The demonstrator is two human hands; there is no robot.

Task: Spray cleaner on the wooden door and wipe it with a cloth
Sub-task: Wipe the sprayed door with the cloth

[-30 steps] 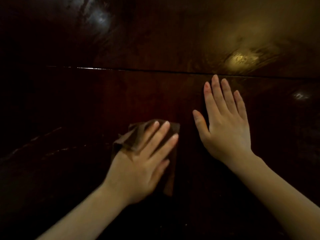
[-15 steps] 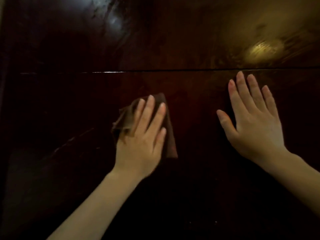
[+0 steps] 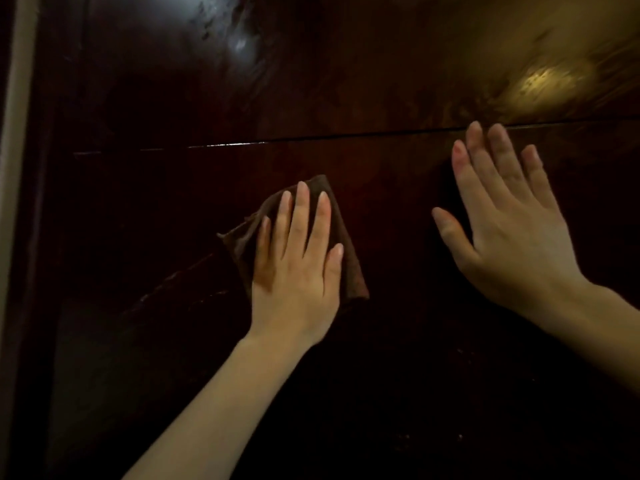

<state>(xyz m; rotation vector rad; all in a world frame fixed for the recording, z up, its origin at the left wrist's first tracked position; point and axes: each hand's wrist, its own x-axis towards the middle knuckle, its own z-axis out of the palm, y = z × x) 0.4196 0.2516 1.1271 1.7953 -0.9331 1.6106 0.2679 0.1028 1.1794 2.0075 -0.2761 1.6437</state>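
Observation:
A dark, glossy wooden door (image 3: 381, 64) fills the view, with a thin horizontal groove across its middle. My left hand (image 3: 298, 268) lies flat on a folded brown cloth (image 3: 349, 271) and presses it against the door below the groove. The cloth shows around the fingers and along the hand's right side. My right hand (image 3: 509, 230) rests flat on the door to the right, fingers spread, fingertips touching the groove, holding nothing. No spray bottle is in view.
A pale door frame or wall edge (image 3: 15, 168) runs down the far left. Bright reflections sit on the door at the upper left (image 3: 239, 46) and upper right (image 3: 550, 81). Faint smear streaks (image 3: 173, 289) show left of the cloth.
My left hand has slid the cloth upward on the door, its fingers turning from slanted to nearly upright. The view has shifted left, so my right hand appears further right and the frame has come in.

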